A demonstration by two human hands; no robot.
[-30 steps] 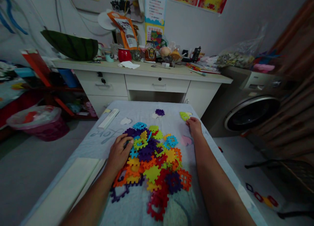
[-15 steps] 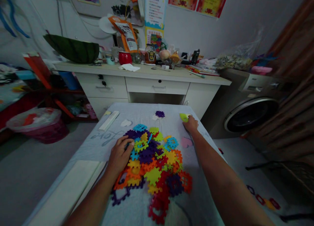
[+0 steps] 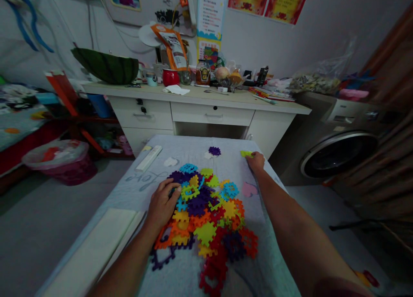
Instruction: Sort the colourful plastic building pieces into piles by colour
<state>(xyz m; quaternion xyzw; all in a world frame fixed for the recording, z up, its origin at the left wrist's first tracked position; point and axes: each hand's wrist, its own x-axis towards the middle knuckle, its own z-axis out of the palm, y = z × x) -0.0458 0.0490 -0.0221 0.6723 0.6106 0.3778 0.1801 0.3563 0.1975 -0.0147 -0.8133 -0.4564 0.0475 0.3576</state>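
Observation:
A heap of colourful toothed plastic building tiles (image 3: 206,215) lies on a pale blue cloth-covered table (image 3: 180,146). My left hand (image 3: 163,204) rests on the heap's left side, fingers curled on a blue tile. My right hand (image 3: 256,160) reaches to the table's far right and is closed on a yellow-green tile (image 3: 246,154) lifted off the cloth. A single purple tile (image 3: 214,151) sits apart at the far middle. A pink heart piece (image 3: 248,188) lies beside my right forearm.
A white desk (image 3: 206,110) crowded with a red mug (image 3: 170,77), jars and papers stands beyond the table. A washing machine (image 3: 338,148) is on the right. A pink bin (image 3: 61,161) sits on the floor at left. A white flat strip (image 3: 149,158) lies on the table's far left.
My right hand has reached further out and closed on the yellow-green tile, raising it off the cloth. The left hand has stayed on the heap. The camera has shifted slightly.

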